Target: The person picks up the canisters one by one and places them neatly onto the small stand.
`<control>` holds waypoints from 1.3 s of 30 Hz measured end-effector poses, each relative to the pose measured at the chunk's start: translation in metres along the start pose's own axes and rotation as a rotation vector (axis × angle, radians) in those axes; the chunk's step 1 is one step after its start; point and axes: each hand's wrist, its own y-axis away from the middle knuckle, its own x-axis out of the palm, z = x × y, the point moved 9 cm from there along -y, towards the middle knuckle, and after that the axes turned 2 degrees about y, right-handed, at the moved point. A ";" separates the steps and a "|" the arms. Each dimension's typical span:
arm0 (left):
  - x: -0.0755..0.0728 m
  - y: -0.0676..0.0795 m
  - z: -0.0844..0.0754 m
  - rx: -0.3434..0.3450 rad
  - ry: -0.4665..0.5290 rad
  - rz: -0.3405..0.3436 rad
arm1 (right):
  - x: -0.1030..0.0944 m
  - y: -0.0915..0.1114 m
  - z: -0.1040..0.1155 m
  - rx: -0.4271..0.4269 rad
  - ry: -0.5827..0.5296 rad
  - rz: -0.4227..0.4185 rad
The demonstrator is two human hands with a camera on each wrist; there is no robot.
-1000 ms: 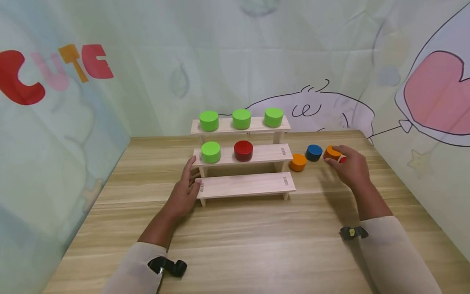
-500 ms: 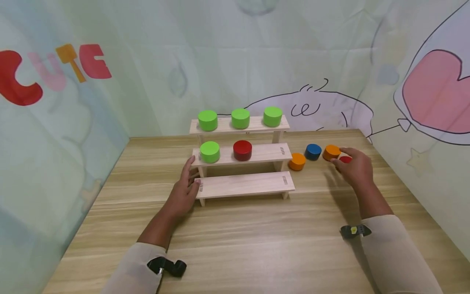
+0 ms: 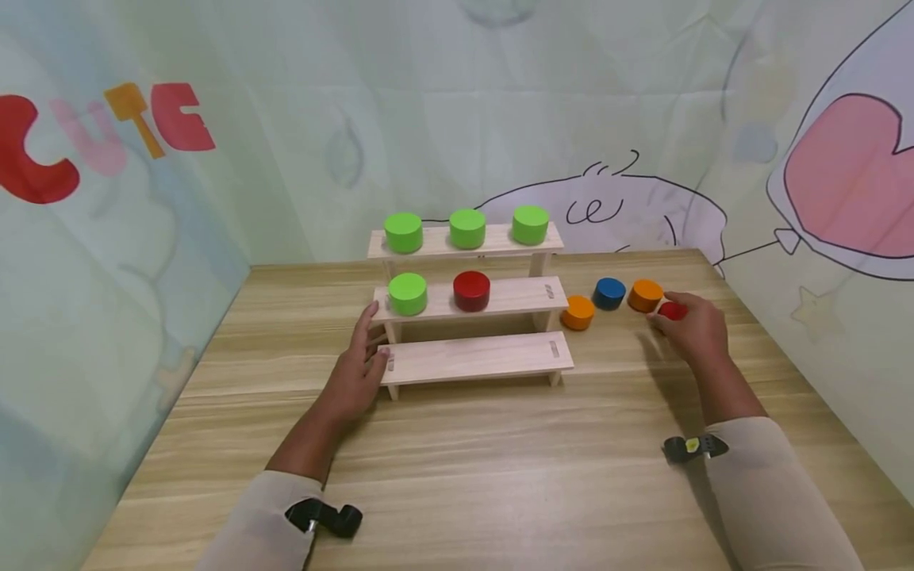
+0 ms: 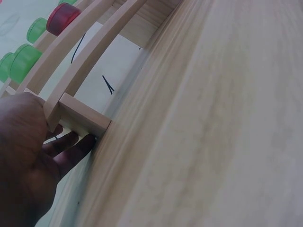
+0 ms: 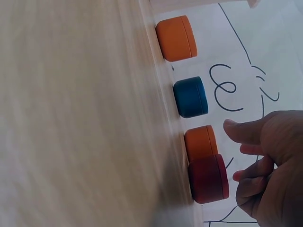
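Observation:
A three-tier wooden rack (image 3: 474, 358) stands mid-table in the head view. My left hand (image 3: 355, 377) holds its left end, thumb on the lowest tier and fingers behind the leg, as the left wrist view shows. Over a red round block (image 3: 672, 310) on the table is my right hand (image 3: 698, 327), thumb and forefinger spread about it. In the right wrist view, a gap shows between the fingers and that red block (image 5: 208, 178). Left of it sit an orange round block (image 3: 646, 295), a blue one (image 3: 610, 293) and another orange round block (image 3: 577, 312).
Three green round blocks (image 3: 467, 228) line the top tier. On the middle tier are a green round block (image 3: 408, 294) and a red round block (image 3: 471, 291). A printed curtain (image 3: 300, 159) hangs behind the wooden table (image 3: 493, 476).
My right hand has left the orange block, where its fingertips were, and moved slightly right to the red block. My left hand has stayed on the rack.

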 end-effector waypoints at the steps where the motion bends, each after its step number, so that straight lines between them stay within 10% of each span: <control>1: 0.000 0.000 0.000 0.000 -0.003 0.000 | 0.000 0.000 0.000 -0.002 0.000 0.000; 39: -0.001 0.001 -0.002 0.012 0.019 -0.001 | 0.002 -0.004 -0.025 0.128 0.011 0.040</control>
